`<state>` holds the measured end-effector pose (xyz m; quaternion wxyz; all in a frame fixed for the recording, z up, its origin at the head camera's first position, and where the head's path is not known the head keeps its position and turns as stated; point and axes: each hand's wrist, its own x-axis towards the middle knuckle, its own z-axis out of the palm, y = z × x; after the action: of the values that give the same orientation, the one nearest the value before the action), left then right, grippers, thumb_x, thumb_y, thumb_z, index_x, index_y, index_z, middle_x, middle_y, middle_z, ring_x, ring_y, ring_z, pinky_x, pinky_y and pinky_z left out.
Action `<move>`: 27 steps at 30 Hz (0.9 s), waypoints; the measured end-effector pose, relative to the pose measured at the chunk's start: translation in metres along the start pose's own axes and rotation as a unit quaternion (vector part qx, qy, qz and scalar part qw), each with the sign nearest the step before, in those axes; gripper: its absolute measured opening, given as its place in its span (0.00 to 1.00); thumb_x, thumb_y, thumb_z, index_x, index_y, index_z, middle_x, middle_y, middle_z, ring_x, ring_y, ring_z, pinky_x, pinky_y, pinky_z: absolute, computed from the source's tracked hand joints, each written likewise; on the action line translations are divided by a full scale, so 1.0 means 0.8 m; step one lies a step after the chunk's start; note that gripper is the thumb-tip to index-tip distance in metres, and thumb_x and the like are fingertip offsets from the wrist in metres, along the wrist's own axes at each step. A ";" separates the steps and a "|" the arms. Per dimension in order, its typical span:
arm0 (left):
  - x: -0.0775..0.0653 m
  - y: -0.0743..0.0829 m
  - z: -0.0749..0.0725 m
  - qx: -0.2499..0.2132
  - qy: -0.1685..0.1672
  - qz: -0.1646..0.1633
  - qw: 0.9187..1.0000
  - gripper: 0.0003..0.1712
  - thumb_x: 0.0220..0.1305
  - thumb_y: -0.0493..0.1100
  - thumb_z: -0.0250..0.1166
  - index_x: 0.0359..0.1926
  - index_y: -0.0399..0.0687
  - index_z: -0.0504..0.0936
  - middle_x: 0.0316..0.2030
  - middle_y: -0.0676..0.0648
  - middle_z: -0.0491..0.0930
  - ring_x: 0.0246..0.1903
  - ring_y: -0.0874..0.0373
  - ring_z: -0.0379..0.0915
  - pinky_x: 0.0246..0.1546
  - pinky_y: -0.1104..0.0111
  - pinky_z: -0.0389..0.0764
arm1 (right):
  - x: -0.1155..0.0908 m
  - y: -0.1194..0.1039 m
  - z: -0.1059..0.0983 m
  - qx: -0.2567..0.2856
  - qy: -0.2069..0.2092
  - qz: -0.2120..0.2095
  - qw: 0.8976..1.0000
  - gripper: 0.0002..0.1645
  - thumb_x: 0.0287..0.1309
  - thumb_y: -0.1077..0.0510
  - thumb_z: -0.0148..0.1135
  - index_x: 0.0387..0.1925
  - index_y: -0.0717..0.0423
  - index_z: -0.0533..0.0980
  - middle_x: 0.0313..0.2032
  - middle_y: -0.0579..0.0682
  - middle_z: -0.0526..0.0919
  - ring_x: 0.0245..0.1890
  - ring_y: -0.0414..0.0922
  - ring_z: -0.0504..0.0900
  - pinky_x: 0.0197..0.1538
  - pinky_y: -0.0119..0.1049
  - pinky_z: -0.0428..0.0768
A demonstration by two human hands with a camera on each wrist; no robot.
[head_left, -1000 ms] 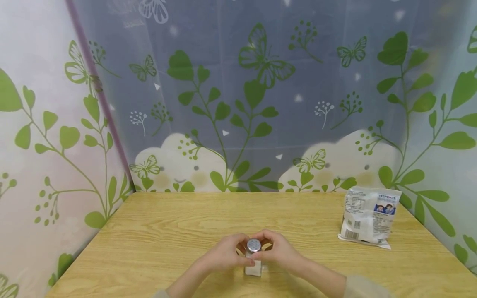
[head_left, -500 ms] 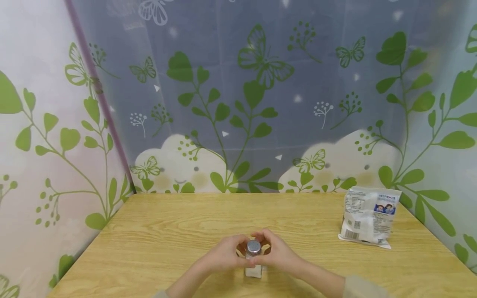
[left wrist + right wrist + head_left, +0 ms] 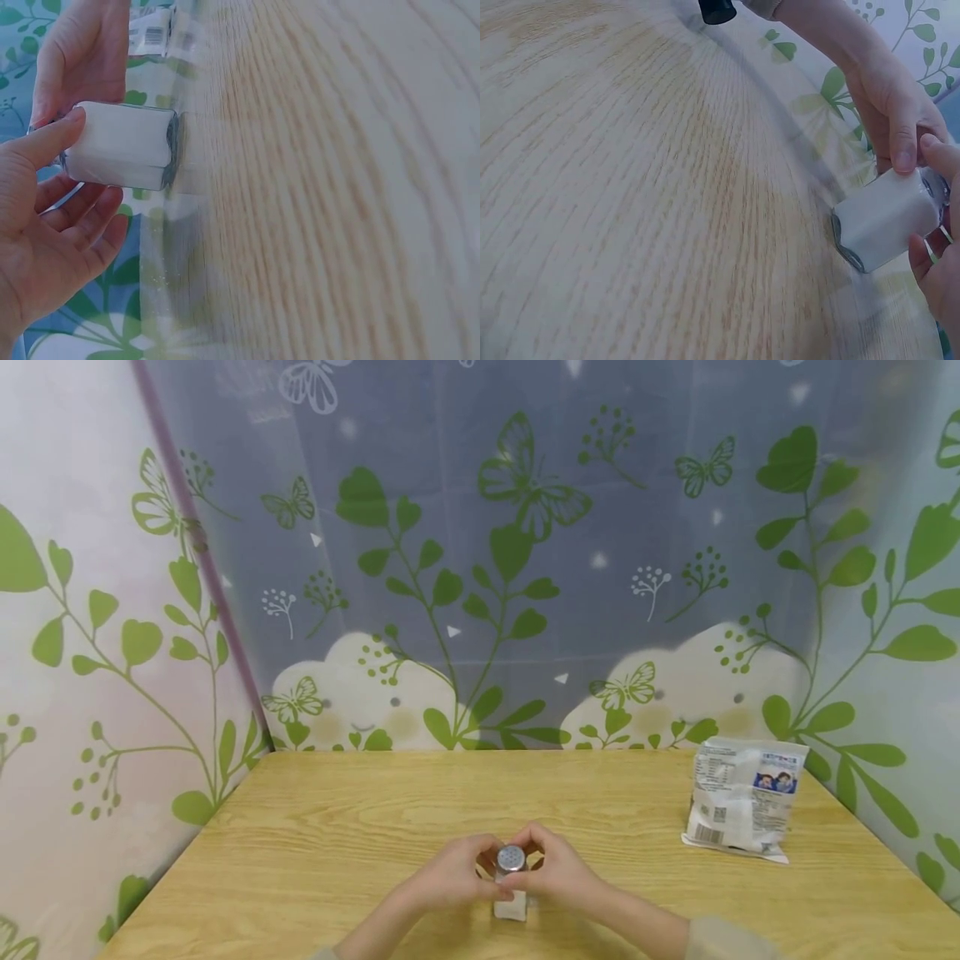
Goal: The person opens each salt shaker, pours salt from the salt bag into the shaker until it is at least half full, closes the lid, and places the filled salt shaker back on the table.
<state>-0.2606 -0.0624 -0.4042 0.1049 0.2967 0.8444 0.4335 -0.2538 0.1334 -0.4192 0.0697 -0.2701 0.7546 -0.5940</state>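
Note:
A small glass shaker [image 3: 511, 908] with white contents stands upright at the front middle of the table, its perforated metal cap [image 3: 512, 857] facing up. From the left side, my left hand [image 3: 453, 874] grips its upper body, thumb across the front. My right hand [image 3: 562, 870] pinches it from the other side near the cap, its thumb close to the left thumb. In the left wrist view the shaker's glass body [image 3: 124, 146] shows below both hands, with its base close to the tabletop. The right wrist view shows the same body [image 3: 885, 221], while the cap is partly hidden by fingers.
A white printed bag [image 3: 746, 797] stands toward the right back of the wooden table [image 3: 337, 793]. Cloth with leaves and butterflies hangs behind the table [image 3: 450, 527] and along both sides. A dark cylindrical object [image 3: 718, 10] appears by the left sleeve in the right wrist view.
My right fingers and thumb shift slightly around the cap, and its pattern of holes looks turned. The shaker and left hand keep nearly the same place.

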 end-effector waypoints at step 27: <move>0.001 0.000 -0.001 0.006 -0.002 0.001 1.000 0.18 0.46 0.43 0.73 0.40 0.50 0.78 0.31 0.57 0.76 0.35 0.61 0.72 0.35 0.70 0.73 | -0.002 -0.008 -0.006 -0.020 -0.021 -0.003 1.000 0.23 0.51 0.59 0.67 0.47 0.62 0.70 0.41 0.52 0.75 0.42 0.47 0.72 0.40 0.35 0.74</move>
<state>-0.2612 -0.0621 -0.4036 0.1042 0.2987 0.8466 0.4280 -0.2527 0.1375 -0.4121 0.0782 -0.2861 0.7639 -0.5731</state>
